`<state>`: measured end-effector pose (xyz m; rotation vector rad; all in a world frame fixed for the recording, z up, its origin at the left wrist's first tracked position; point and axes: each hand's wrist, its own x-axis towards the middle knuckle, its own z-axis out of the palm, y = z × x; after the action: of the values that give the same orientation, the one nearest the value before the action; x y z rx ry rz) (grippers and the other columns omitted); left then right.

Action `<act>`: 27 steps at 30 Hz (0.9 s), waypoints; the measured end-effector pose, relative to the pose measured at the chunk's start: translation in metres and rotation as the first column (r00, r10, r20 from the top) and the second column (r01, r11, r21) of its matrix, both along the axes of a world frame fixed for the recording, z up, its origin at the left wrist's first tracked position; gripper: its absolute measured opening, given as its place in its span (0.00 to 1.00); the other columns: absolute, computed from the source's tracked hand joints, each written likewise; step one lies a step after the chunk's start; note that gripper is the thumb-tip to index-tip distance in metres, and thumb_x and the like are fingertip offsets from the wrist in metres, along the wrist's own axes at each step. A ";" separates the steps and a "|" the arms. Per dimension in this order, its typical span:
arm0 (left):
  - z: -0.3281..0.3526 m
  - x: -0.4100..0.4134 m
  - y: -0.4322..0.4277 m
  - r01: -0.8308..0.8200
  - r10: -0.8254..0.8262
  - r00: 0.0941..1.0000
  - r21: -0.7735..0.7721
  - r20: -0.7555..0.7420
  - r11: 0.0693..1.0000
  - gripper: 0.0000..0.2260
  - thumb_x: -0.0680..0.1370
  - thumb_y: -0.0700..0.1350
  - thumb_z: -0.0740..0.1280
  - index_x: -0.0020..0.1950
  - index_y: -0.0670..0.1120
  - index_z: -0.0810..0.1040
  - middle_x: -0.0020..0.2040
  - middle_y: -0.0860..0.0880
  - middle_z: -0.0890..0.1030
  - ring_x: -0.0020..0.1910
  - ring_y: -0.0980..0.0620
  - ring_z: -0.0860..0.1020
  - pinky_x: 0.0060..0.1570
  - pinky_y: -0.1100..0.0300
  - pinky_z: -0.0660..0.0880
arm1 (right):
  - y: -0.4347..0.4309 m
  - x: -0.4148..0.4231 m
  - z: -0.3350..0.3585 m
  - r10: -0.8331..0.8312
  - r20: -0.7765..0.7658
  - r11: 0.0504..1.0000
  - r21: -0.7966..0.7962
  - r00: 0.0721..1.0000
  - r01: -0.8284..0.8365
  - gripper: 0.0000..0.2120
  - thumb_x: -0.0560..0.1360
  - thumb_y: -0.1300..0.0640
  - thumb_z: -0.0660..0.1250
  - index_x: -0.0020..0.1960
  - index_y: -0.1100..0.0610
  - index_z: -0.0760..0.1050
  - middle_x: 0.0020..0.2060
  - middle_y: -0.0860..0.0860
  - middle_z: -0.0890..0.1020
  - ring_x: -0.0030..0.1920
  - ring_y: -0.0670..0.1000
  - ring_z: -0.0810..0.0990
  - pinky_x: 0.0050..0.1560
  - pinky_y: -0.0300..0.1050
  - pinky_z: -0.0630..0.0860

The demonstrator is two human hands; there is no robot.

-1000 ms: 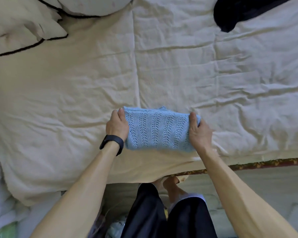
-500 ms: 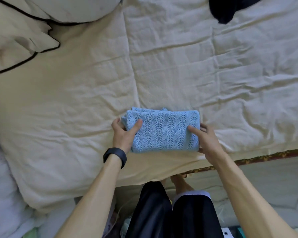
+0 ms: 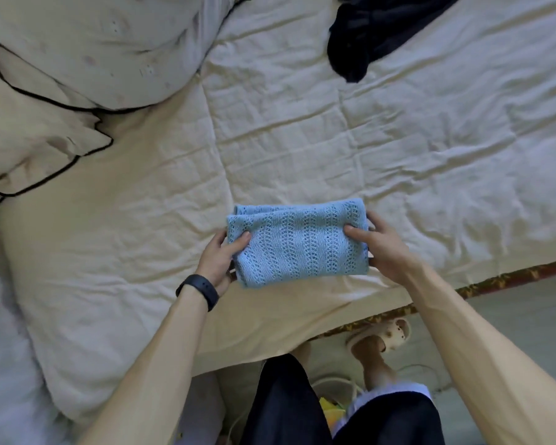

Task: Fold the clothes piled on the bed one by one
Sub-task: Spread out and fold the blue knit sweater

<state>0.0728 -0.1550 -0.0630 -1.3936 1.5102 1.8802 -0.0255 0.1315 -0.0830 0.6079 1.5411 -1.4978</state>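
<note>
Head view, blue knit [image 3: 297, 245] between left hand [image 3: 217, 263], right hand [image 3: 381, 248], grips pinching its ends

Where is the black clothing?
In the head view, the black clothing lies crumpled at the far right of the bed, well beyond the folded blue knit near the front edge.

Head view, looking down, bed [image 3: 302, 149] near

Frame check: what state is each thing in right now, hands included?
blue knit garment: folded into a compact bundle, held at both ends.
left hand: grips the garment's left end, thumb on top.
right hand: grips its right end, thumb on top.
bedcover: spread, wrinkled.
dark garment: crumpled, unfolded, lying on the bedcover.
</note>
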 end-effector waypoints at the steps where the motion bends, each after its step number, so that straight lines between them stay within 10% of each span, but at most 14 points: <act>1: 0.011 -0.007 0.012 -0.001 0.002 1.000 0.028 -0.030 1.000 0.17 0.78 0.42 0.71 0.67 0.47 0.76 0.58 0.47 0.83 0.56 0.44 0.80 0.55 0.46 0.77 | 0.017 -0.004 0.016 -0.014 -0.041 1.000 -0.011 0.999 0.014 0.14 0.80 0.61 0.70 0.60 0.44 0.78 0.47 0.45 0.87 0.44 0.46 0.86 0.35 0.46 0.82; 8: 0.113 -0.080 0.167 0.307 -0.229 0.933 0.284 -0.278 0.908 0.20 0.74 0.37 0.71 0.66 0.45 0.77 0.61 0.42 0.82 0.57 0.43 0.81 0.59 0.45 0.79 | 0.203 -0.020 0.150 -0.089 -0.257 0.996 -0.016 0.962 0.087 0.15 0.78 0.60 0.70 0.61 0.44 0.78 0.53 0.47 0.86 0.50 0.48 0.86 0.46 0.53 0.83; 12: 0.190 -0.125 0.292 0.496 -0.419 0.831 0.148 -0.366 0.856 0.25 0.70 0.43 0.72 0.67 0.44 0.77 0.60 0.41 0.82 0.58 0.41 0.80 0.61 0.42 0.75 | 0.318 -0.017 0.231 -0.175 -0.354 0.983 -0.004 0.918 0.186 0.14 0.75 0.43 0.73 0.59 0.44 0.79 0.51 0.47 0.86 0.50 0.48 0.86 0.42 0.51 0.83; 22: 0.333 -0.221 0.540 0.685 -0.561 0.587 -0.011 -0.584 0.728 0.19 0.71 0.55 0.76 0.61 0.57 0.80 0.56 0.48 0.84 0.49 0.48 0.83 0.46 0.47 0.81 | 0.567 -0.010 0.367 -0.451 -0.644 0.805 0.005 0.618 0.593 0.05 0.82 0.48 0.67 0.49 0.40 0.81 0.42 0.42 0.86 0.41 0.43 0.86 0.33 0.43 0.81; 27: 0.347 -0.264 0.610 0.725 -0.596 0.537 -0.035 -0.597 0.688 0.19 0.71 0.53 0.78 0.60 0.56 0.81 0.56 0.47 0.85 0.48 0.47 0.84 0.43 0.51 0.81 | 0.634 -0.031 0.376 -0.466 -0.688 0.757 0.015 0.556 0.653 0.06 0.82 0.48 0.66 0.54 0.50 0.77 0.47 0.52 0.84 0.42 0.49 0.83 0.43 0.56 0.80</act>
<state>-0.1908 0.4553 0.2837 -0.0264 1.6730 1.8937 -0.0560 0.7657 0.2930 0.8605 2.2681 -2.1750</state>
